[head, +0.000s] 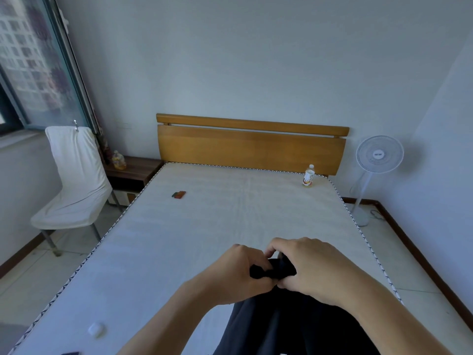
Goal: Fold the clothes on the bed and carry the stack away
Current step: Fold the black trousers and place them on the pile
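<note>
Both hands – left hand (239, 271), right hand (304, 267) – are pinching 1 dark garment (286, 326) at its bunched top edge, lifting it over the bed (179, 247) – probably for folding.

Two bare forearms reach in from the lower edge of the view, each ending in a bare hand. The left hand (240, 272) and the right hand (307, 267) carry no rings, watch, bracelet or glove. Behind each hand the wrist and forearm are uncovered, with no sleeve or cuff showing anywhere along their visible length.
</note>
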